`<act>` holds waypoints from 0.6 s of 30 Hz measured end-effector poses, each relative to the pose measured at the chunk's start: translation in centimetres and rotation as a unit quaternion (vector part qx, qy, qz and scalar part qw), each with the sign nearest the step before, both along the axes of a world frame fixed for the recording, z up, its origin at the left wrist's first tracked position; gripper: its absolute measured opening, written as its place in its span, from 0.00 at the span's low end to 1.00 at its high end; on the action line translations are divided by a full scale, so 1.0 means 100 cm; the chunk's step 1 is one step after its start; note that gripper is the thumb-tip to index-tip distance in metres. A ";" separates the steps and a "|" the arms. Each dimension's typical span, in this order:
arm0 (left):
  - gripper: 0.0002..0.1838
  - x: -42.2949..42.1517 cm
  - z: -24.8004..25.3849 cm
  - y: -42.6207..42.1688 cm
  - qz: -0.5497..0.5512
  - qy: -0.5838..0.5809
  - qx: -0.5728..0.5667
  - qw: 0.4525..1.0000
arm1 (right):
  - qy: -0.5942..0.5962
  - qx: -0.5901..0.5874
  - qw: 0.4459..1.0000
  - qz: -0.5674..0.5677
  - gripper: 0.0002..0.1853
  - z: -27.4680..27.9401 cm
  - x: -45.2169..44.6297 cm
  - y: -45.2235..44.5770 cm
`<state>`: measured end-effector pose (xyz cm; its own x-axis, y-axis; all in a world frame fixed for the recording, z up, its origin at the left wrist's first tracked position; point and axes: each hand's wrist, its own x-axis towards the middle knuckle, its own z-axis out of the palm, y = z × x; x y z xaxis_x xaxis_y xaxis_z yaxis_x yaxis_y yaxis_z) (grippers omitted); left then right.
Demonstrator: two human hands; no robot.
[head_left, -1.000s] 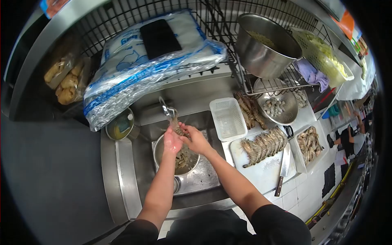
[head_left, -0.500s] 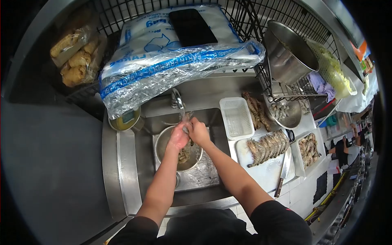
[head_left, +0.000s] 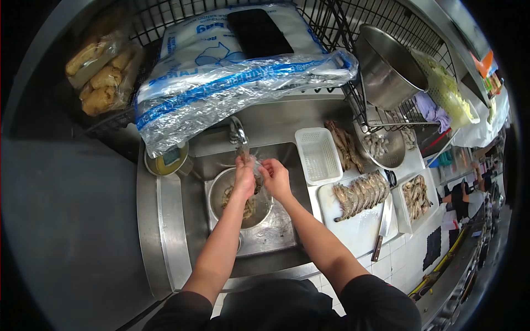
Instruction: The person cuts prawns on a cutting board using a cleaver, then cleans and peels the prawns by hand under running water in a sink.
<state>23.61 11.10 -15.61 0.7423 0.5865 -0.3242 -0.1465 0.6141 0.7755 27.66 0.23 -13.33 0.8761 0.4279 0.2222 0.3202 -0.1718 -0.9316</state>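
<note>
Beneath the tap (head_left: pixel 238 132), my left hand (head_left: pixel 244 176) is closed around a shrimp (head_left: pixel 258 184), whose dark banded end shows between my hands. My right hand (head_left: pixel 275 178) is just to the right, its thumb and fingers pinched together by the shrimp. Running water blurs what those fingertips grip. Both hands are above a round metal bowl (head_left: pixel 213 207), which stands in the sink. Several shrimp (head_left: pixel 249 208) lie in the bowl, partly hidden by my left hand and forearm.
Right of the sink are a white basket (head_left: pixel 318 156), a cutting board (head_left: pixel 353 231) with a row of shrimp (head_left: pixel 360 195), a knife (head_left: pixel 382 227), a colander (head_left: pixel 395 151) and a tub of shrimp (head_left: pixel 417 197). A wire rack overhead holds a plastic-wrapped bag pack (head_left: pixel 193 99) and a pot (head_left: pixel 386 71).
My hands, pressed together before, are now slightly apart. The left has moved up toward the tap's stream, and the right has shifted a little to the right. More shrimp in the bowl show.
</note>
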 end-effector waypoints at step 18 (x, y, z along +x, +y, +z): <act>0.09 -0.019 0.029 -0.006 -0.102 -0.043 -0.117 0.987 | 0.007 -0.001 0.999 -0.048 0.06 0.030 -0.004 -0.042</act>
<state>21.69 10.47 -12.74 0.8681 0.3375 -0.3640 -0.0596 0.7988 0.5986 27.25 -3.95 -10.32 0.9163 0.3411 0.2100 0.2897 -0.2025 -0.9354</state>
